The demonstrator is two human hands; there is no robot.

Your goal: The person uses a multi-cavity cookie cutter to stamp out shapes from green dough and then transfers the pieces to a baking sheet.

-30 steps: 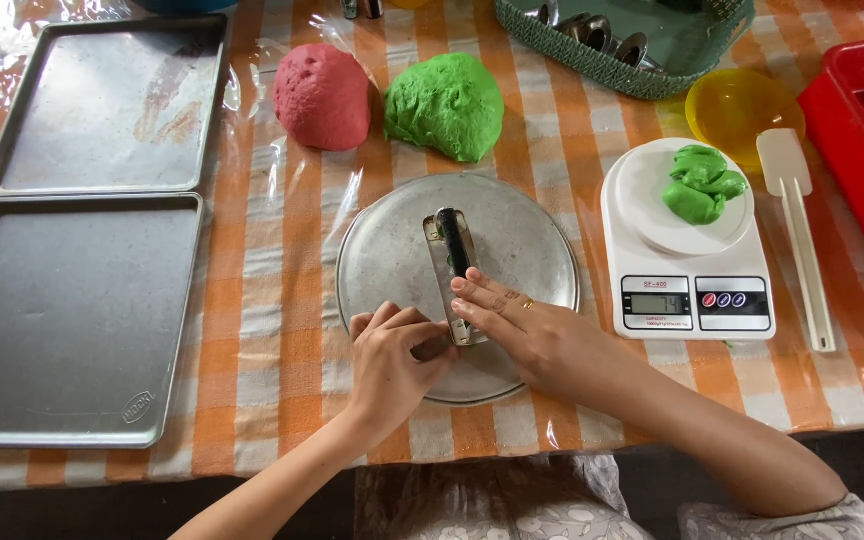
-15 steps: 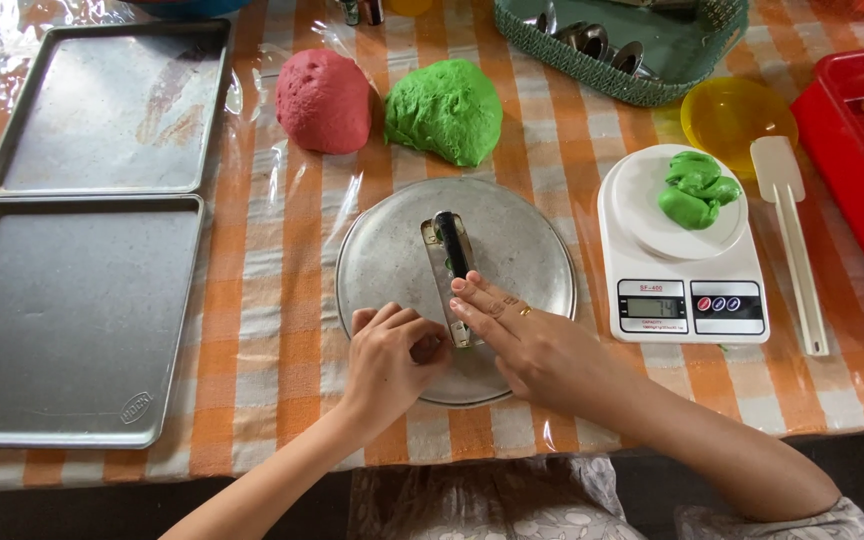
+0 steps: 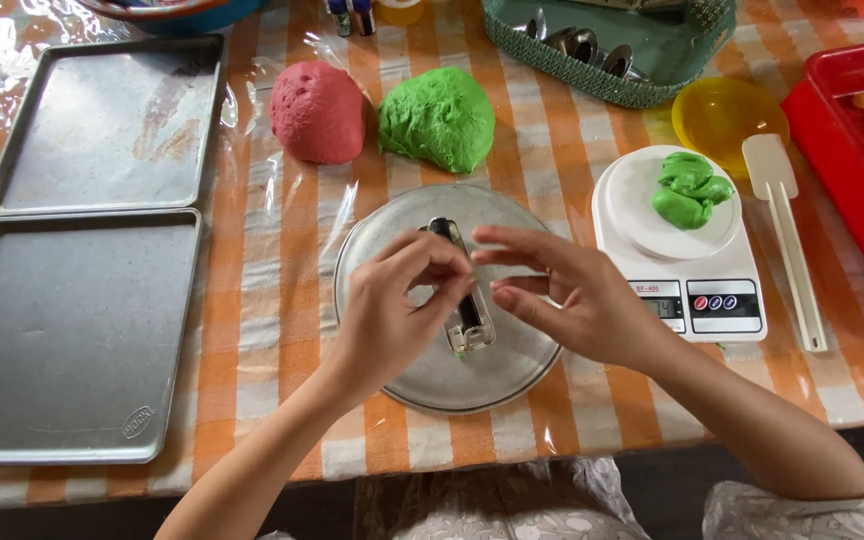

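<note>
L hand (image 3: 392,300) hovers over the round metal plate (image 3: 402,375), fingers bent in, thumb + forefinger tips pressed together in a pinch; whatever sits between them is too small to tell, maybe nothing. R hand (image 3: 572,295) is just beside it, loosely spread, fingers reaching toward the L fingertips, nearly meeting them, holding nothing I can see. Neither hand touches the plate as far as I can tell.

Right under the gap btw the two hands lies a small oblong metal mould (image 3: 464,290), dark inside, lengthwise on the plate, its near end peeking out below the fingers. A speck of green sits by that near end.

Beyond the hands, past the plate's far rim: green dough lump (image 3: 442,118) w/ a red dough lump (image 3: 317,112) just to its L, near each other, apart or touching I can't tell. To the R of the R hand: white kitchen scale (image 3: 697,290) w/ small green dough pieces (image 3: 690,188) on top. Further R, a white spatula (image 3: 787,225) lying flat, then a red tray (image 3: 852,170). A yellow bowl (image 3: 727,112) is beyond the scale. Well to the L of the L hand: two metal baking trays (image 3: 72,330), one behind the other, edges touching.
</note>
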